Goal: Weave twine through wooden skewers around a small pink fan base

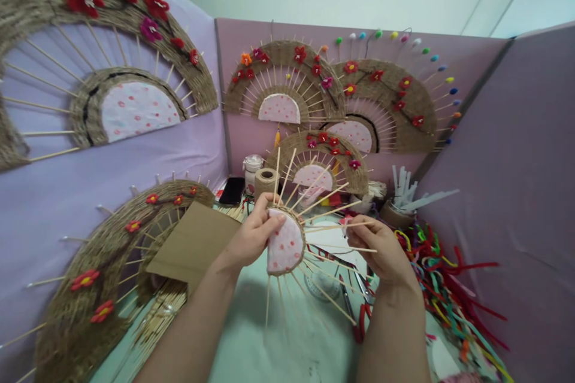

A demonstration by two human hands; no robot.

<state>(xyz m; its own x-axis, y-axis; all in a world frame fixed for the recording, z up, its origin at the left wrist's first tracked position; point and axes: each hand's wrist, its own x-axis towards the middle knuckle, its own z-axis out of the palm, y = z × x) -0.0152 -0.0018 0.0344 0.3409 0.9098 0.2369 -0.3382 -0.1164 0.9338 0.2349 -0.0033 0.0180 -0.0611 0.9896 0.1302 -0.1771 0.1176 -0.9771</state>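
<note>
My left hand point(252, 235) grips a small unfinished fan point(284, 246): a pink dotted half-disc rimmed with a few rows of jute, thin wooden sticks fanning out all round it. It is held upright above the table. My right hand point(378, 248) is closed on the sticks at the fan's right side, fingers pinched around them. A strand of twine may run there, but it is too thin to make out.
Finished jute fans with red flowers hang on the purple panels point(135, 155) and lean at the left point(108, 275). A cardboard sheet point(193, 242), a twine spool point(265, 182), a phone point(232, 190), red-handled pliers point(362, 311) and a heap of coloured pipe cleaners point(444, 287) lie about.
</note>
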